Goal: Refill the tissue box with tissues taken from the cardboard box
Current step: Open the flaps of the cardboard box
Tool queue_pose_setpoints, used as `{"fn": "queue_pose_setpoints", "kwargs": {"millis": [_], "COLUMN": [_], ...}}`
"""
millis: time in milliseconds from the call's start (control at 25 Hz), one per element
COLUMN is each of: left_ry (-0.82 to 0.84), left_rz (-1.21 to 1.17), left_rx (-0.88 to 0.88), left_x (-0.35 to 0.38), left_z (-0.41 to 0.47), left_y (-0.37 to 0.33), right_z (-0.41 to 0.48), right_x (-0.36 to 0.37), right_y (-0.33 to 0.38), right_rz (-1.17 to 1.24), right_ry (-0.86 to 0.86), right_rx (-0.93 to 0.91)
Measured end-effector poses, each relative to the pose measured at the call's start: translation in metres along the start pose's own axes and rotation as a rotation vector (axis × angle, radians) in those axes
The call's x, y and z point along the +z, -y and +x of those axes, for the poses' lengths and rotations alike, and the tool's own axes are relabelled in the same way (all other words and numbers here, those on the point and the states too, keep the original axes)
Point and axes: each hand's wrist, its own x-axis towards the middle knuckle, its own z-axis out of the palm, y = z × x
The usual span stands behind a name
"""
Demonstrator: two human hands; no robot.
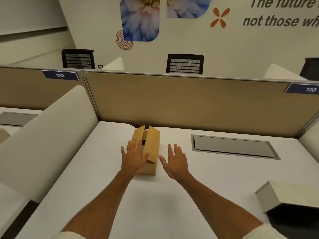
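A small brown cardboard box (152, 145) stands on the white desk (110, 187) near the tan partition, its top flaps half raised and a dark gap between them. My left hand (133, 157) lies flat with fingers spread against the box's left flap and side. Just right of the box, my right hand (176, 161) is spread open and apart from it, holding nothing. A pale tissue box (290, 194) with a dark open side sits at the desk's right edge. No tissues are visible.
A tan partition (181, 100) closes the back of the desk, with number plates 109 and 110. A grey cable hatch (233, 146) is set into the desk at the right. A cream side divider (44, 135) rises on the left. Black chairs stand beyond.
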Motion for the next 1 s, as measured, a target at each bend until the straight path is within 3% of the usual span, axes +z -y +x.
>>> {"fn": "queue_pose_setpoints", "kwargs": {"millis": [480,840,1000], "left_ry": [0.202,0.197,0.151], "left_rz": [-0.188,-0.364,-0.555], "left_rx": [0.017,0.092,0.115], "left_x": [0.029,0.047,0.033], "left_z": [0.059,0.063,0.063], "left_y": [0.056,0.058,0.067], "right_z": [0.067,0.085,0.086], "right_x": [0.047,0.057,0.05], "right_y": [0.051,0.058,0.048], "right_rz": [0.16,0.184,0.37], "right_ry": [0.117,0.112,0.069], "right_rx": [0.056,0.043,0.05]}}
